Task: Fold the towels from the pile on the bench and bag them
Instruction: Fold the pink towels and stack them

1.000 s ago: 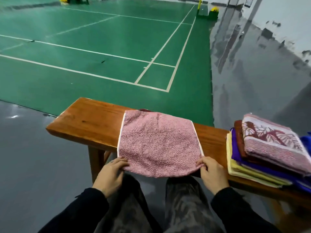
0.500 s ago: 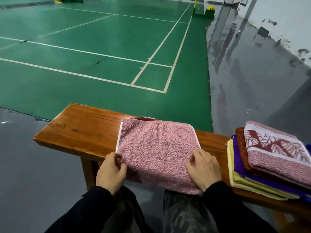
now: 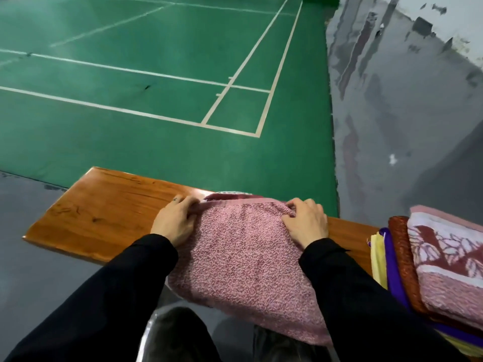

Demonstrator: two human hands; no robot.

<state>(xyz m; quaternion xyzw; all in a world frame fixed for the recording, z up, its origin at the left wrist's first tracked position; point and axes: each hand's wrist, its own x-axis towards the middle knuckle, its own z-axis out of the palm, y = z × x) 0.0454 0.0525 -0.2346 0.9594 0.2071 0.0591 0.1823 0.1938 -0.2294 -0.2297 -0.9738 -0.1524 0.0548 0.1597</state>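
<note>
both hands (image 3: 174, 221) (image 3: 306, 221) pinch the pink towel (image 3: 243, 254)'s far corners, each grip holding cloth, probably lining up the fold on the counter (image 3: 104, 210)

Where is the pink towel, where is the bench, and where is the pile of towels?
pink towel (image 3: 240, 252): head view, middle of its fuzzy top.
bench (image 3: 104, 205): head view, bare wood left of the hands.
pile of towels (image 3: 444, 259): head view, patterned top towel at the right.

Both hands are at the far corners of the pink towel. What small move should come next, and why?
Probably press the far edge flat. The left hand and right hand pinch the pink towel at its far corners on the bench, and its near part overhangs.
</note>
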